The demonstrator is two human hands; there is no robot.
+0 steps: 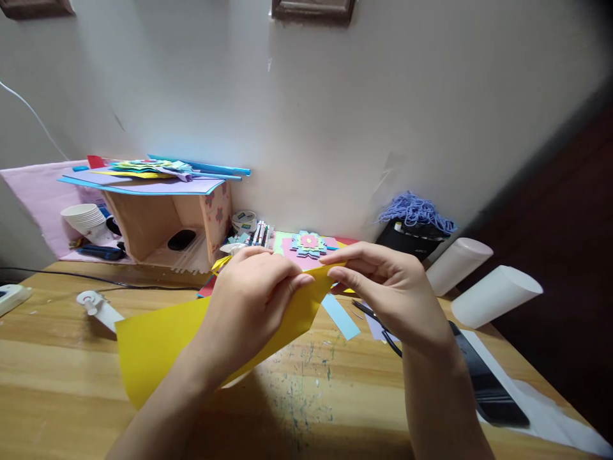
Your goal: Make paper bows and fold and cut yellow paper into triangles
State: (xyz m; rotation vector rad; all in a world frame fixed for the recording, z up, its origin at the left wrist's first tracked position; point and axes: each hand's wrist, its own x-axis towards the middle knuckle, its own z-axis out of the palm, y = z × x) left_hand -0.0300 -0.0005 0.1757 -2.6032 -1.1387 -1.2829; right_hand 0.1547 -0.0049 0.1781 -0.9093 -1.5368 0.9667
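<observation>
at the far left edge of the wooden surface (57, 396) lies a white plug strip (12, 297), with a small white gadget (98, 308) near it. behind these, against the wall, a stack of paper cups (86, 220) sits beside an open cardboard box (143, 223) that has loose coloured sheets (143, 176) heaped on top.

the yellow sheet (153, 348) is held up just above the middle of the surface, its long left part sloping down toward the near edge. the left hand (249, 287) has its grip closed on the sheet's upper edge, thumb and fingertips pinching it. as i judge it, the paper is bent over on itself at the top and the edges are being brought together; i can see no sharp crease, so the fold looks begun rather than pressed flat.

behind the hands sit tape rolls (244, 220), pens (261, 233) and a layered paper flower (309, 244). the right hand (383, 287) grips the same top corner from the other side, fingers shut on the yellow edge. under it lie a pale blue strip (341, 317) and black scissors (378, 322), close beneath the sheet but not touching it; nothing blocks the hands.

further right are purple yarn (416, 211) on a black pouch (407, 241), two white rolls (495, 295), and a flat black thing (488, 386) on white paper (550, 409).
</observation>
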